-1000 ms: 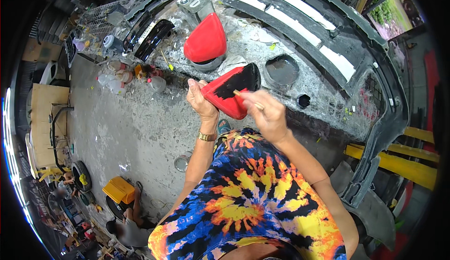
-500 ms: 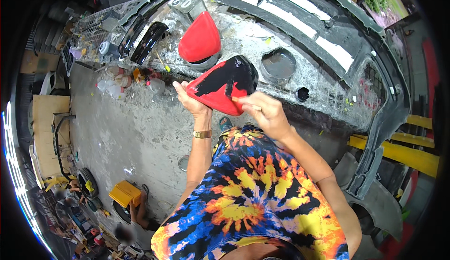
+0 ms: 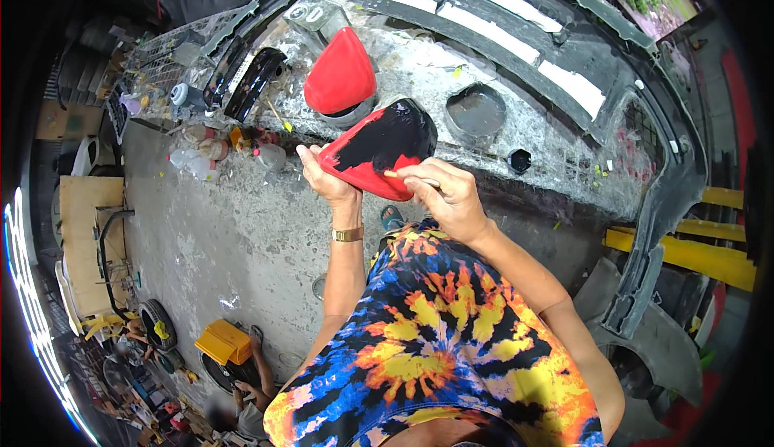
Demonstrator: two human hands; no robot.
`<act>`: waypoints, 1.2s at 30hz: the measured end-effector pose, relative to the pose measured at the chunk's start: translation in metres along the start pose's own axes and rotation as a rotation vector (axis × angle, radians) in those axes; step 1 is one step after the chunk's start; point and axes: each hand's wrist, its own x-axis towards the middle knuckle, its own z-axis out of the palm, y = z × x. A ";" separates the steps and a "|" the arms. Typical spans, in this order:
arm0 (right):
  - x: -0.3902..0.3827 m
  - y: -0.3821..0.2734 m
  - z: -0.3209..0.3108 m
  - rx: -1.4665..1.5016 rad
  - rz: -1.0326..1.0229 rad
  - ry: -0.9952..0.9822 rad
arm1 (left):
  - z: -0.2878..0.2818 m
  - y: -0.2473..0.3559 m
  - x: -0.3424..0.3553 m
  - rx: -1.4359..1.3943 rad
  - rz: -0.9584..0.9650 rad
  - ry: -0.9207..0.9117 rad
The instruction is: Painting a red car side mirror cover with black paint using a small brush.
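My left hand (image 3: pixel 329 185) supports a rounded, pointed shell (image 3: pixel 383 139) from its left side, fingers beneath and thumb at the edge. The shell looks like a car mirror cover. Wet-looking red paint coats its near and left parts, while the far part is glossy black. In my right hand (image 3: pixel 448 193) is a small paintbrush (image 3: pixel 393 174), pinched between thumb and fingers, its tip against the red area by the black border. Just beyond, a similar shell, fully red (image 3: pixel 342 72), rests on a round dark container (image 3: pixel 348 116).
A square metal can (image 3: pixel 316 18) stands on the paint-spattered bench (image 3: pixel 419 60). A large dark bumper (image 3: pixel 556 60) arches over its far and right sides. Plastic bottles (image 3: pixel 270 157) lie beyond the floor at left. Lower left, another person handles a yellow box (image 3: pixel 223 342).
My right hand has shifted slightly left and down with the brush, stroking across the shell. The red edge along the black area has changed shape. My left hand keeps its hold.
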 end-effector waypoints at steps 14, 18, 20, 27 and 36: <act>0.006 0.002 0.010 -0.014 -0.049 0.025 | 0.015 0.008 0.001 0.032 0.070 0.043; 0.015 -0.006 0.009 0.304 0.223 0.016 | 0.009 0.006 0.004 0.007 0.051 0.014; 0.028 0.017 -0.004 0.353 0.305 0.091 | 0.008 0.007 0.003 -0.031 0.100 -0.071; 0.038 0.044 -0.031 -0.021 0.116 0.347 | 0.008 0.010 0.001 -0.071 0.094 -0.069; 0.014 -0.022 0.008 0.291 0.106 0.008 | 0.012 0.005 -0.003 0.026 0.101 -0.143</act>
